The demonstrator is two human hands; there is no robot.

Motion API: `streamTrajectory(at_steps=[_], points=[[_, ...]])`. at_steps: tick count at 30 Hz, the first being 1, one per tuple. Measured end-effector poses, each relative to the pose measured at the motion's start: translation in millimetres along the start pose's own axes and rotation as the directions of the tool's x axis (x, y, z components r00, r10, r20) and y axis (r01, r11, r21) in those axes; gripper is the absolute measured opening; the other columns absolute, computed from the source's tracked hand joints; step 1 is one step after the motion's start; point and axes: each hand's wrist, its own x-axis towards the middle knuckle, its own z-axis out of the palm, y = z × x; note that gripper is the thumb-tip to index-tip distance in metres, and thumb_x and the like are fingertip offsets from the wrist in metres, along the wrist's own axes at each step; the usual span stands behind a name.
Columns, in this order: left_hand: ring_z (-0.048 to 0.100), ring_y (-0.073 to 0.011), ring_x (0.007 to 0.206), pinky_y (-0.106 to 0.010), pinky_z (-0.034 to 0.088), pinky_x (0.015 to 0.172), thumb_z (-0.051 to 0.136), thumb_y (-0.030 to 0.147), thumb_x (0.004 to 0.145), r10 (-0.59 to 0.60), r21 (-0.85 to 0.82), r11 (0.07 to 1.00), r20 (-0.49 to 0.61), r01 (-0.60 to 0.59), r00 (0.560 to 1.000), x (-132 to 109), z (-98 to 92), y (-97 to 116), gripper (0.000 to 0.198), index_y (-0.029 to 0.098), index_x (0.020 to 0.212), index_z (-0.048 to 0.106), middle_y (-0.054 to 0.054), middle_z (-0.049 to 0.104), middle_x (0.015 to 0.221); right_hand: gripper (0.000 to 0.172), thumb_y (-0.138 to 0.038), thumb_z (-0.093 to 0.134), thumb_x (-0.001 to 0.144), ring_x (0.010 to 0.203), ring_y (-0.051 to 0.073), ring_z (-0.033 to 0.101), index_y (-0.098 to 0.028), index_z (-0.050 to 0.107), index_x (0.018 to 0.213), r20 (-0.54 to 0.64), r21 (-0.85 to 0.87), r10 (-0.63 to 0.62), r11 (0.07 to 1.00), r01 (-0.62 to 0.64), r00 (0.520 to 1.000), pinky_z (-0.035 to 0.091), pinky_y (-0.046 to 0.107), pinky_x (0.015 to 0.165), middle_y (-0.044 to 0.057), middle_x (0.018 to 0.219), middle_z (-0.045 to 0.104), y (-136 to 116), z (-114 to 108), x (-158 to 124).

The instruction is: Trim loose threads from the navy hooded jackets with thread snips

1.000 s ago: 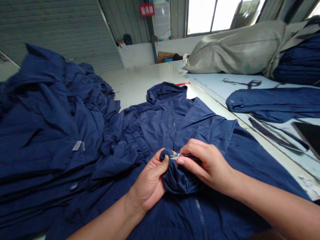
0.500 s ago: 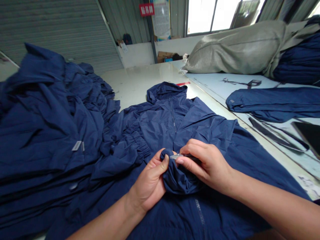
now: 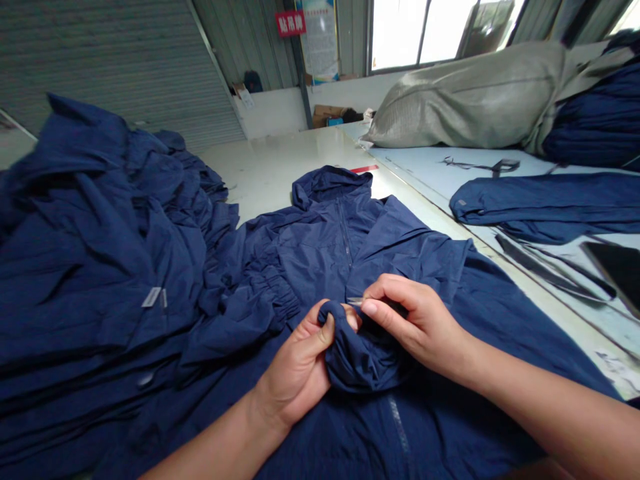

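A navy hooded jacket point(image 3: 320, 243) lies spread before me, its hood pointing away and its zipper running down the front. My left hand point(image 3: 300, 363) pinches the edge of a bunched sleeve cuff point(image 3: 345, 343) between thumb and fingers. In my right hand point(image 3: 417, 320) is a pair of thread snips point(image 3: 355, 301), of which only the pointed metal tip shows past the fingertips. The tip is just above and to the right of the cuff edge; the handles are hidden in my grip.
On the left rises a heap of navy jackets point(image 3: 100, 233). To the right are a folded navy garment point(image 3: 545, 200), dark straps point(image 3: 550, 270), and a dark flat device point(image 3: 613, 263). A large grey sack point(image 3: 470, 100) lies at the back right of the table point(image 3: 280, 150).
My right hand has lifted slightly, and the snips' tip has moved up and right, off the cuff edge. My left hand keeps its pinch on the cuff.
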Motion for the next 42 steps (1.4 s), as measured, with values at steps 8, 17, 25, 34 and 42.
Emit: streamTrajectory(at_steps=[8,17,25,34,42], points=[[0.064,-0.0125,0.085,-0.02,0.05,0.082,0.076,0.026,0.081,-0.012,0.042,0.999,-0.017,0.012,1.0,-2.1,-0.5,2.4,0.014,0.019,0.094,0.077,-0.003,0.071,0.092,0.04,-0.057,0.06,0.088,0.072,0.014,0.056,-0.017,0.063,0.091,-0.013,0.259,0.351,0.905,-0.336,0.936,0.045,0.024,0.065,0.002,0.08,0.063,2.6,-3.0,2.1],[0.06,-0.0152,0.1,-0.022,0.048,0.089,0.079,0.028,0.077,0.107,0.264,0.96,-0.041,-0.092,0.993,-5.6,-7.7,13.1,0.024,0.023,0.1,0.077,-0.002,0.06,0.126,0.045,-0.05,0.086,0.063,0.05,0.005,0.034,-0.015,0.06,0.075,0.423,0.467,0.515,0.582,-0.666,0.746,0.026,0.019,0.047,-0.007,0.059,0.046,7.7,-8.7,3.8],[0.056,-0.023,0.106,-0.029,0.047,0.09,0.081,0.038,0.073,0.104,0.345,0.934,-0.006,-0.095,0.995,-5.3,-9.2,18.5,0.034,0.024,0.103,0.076,-0.006,0.054,0.129,0.05,-0.045,0.088,0.062,0.045,0.001,0.013,-0.018,0.046,0.07,0.301,0.733,0.521,0.41,-0.543,0.799,0.009,0.017,0.039,-0.011,0.057,0.031,3.1,-10.7,7.8],[0.052,-0.02,0.096,-0.027,0.047,0.086,0.083,0.031,0.067,0.112,0.415,0.905,-0.028,-0.09,0.993,-6.2,-9.9,22.6,0.028,0.024,0.093,0.075,-0.004,0.05,0.116,0.047,-0.043,0.086,0.065,0.045,0.002,0.013,-0.018,0.047,0.07,0.31,0.751,0.529,0.374,-0.544,0.79,0.008,0.018,0.039,-0.011,0.057,0.034,6.8,-8.1,7.5],[0.061,-0.0165,0.087,-0.025,0.049,0.083,0.082,0.025,0.07,0.122,0.336,0.936,-0.035,-0.103,0.992,-6.7,-6.1,19.2,0.028,0.025,0.097,0.076,-0.001,0.066,0.096,0.044,-0.043,0.082,0.07,0.043,0.002,0.015,-0.017,0.047,0.066,0.307,0.76,0.514,0.374,-0.531,0.801,0.01,0.018,0.039,-0.009,0.056,0.034,5.2,-6.3,7.1]])
